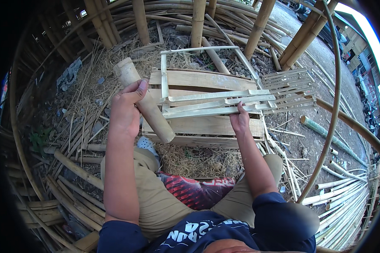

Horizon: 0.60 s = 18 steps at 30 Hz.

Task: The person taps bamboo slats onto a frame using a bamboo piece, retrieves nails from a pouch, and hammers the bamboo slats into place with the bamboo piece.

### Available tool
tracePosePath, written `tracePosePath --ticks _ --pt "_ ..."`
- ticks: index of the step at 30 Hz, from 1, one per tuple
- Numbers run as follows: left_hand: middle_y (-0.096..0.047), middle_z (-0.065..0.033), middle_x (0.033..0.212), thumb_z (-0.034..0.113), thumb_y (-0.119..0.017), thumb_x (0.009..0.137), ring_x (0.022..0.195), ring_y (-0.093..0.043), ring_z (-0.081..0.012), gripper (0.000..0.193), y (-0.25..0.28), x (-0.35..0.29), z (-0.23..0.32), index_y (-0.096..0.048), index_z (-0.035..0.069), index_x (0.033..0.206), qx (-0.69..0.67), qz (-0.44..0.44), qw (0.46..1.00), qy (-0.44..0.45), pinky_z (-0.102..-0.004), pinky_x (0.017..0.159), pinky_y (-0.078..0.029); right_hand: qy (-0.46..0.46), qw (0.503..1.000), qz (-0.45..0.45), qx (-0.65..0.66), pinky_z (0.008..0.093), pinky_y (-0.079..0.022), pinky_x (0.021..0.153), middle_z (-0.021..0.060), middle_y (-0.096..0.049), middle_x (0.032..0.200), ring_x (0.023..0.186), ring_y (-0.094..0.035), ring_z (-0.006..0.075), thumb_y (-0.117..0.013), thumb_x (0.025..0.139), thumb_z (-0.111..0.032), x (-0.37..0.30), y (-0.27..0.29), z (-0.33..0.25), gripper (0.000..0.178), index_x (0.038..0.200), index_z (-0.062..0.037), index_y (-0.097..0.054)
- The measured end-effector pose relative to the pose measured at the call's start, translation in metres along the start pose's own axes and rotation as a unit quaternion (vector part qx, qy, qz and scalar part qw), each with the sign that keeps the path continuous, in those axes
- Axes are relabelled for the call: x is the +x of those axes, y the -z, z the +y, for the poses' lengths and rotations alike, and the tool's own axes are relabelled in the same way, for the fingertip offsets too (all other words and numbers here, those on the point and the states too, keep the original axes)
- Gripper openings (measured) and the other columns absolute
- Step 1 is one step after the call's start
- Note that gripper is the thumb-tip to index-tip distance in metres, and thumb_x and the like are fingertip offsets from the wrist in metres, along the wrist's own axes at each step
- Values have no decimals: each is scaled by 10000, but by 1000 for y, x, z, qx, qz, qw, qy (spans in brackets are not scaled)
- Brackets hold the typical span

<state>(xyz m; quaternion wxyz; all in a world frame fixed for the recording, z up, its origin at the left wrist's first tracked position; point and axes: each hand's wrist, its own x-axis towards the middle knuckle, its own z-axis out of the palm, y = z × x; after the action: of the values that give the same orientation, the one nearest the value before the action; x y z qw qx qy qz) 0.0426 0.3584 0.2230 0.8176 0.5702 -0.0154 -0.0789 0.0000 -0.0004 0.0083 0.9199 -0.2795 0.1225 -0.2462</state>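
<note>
My left hand [128,105] is closed round a thick, round bamboo piece [150,111], which tilts from upper left to lower right. My right hand [240,118] grips the near edge of a frame of pale split bamboo strips [215,104], its thumb on top and its other fingers mostly hidden below. Several strips lie side by side across the frame, and one thin strip [198,49] forms its far side. Beneath it stands a low wooden slatted bench [202,125], with gaps between its planks.
A small slatted bamboo rack [289,88] lies right of the bench. Bamboo poles [78,166] are heaped at left, and split lengths [346,211] fan out at lower right. Upright bamboo posts [198,23] stand behind. A curved pole [331,109] arches at right. Straw [194,160] covers the ground near my feet.
</note>
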Motion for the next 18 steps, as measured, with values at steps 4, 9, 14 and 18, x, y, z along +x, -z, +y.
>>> tracePosePath --ticks 4,9,14,18 --pt "-631 -109 1206 176 -696 982 1184 -555 -196 453 7 3 1 -603 -101 1328 0 9 1000 -7 -362 1093 -385 9 997 -40 -73 505 -452 1141 134 -554 1391 1297 -561 297 -494 1099 -151 9 0 -16 365 1440 -43 -426" --pt "-685 -107 1172 162 -793 895 1150 -571 -192 424 24 7 -3 -688 -80 1226 -19 25 999 -7 -346 1072 -382 26 993 -72 -92 492 -468 1111 116 -562 1379 1264 -573 279 -509 1094 -143 3 -11 -18 365 1439 -51 -432" --pt "-684 -107 1172 158 -791 898 1150 -569 -191 422 29 7 -4 -686 -81 1230 -21 25 999 -7 -346 1070 -380 6 997 -21 -72 493 -504 1074 110 -571 1369 1246 -581 275 -527 1082 -118 6 -3 -13 365 1435 -62 -454" --pt "-685 -107 1167 159 -789 905 1140 -572 -187 427 29 5 -5 -680 -84 1238 -15 22 1000 -13 -337 1061 -388 -11 997 -3 -74 531 -500 1093 120 -552 1400 1276 -572 290 -526 1078 -105 10 7 -11 399 1463 -69 -427"
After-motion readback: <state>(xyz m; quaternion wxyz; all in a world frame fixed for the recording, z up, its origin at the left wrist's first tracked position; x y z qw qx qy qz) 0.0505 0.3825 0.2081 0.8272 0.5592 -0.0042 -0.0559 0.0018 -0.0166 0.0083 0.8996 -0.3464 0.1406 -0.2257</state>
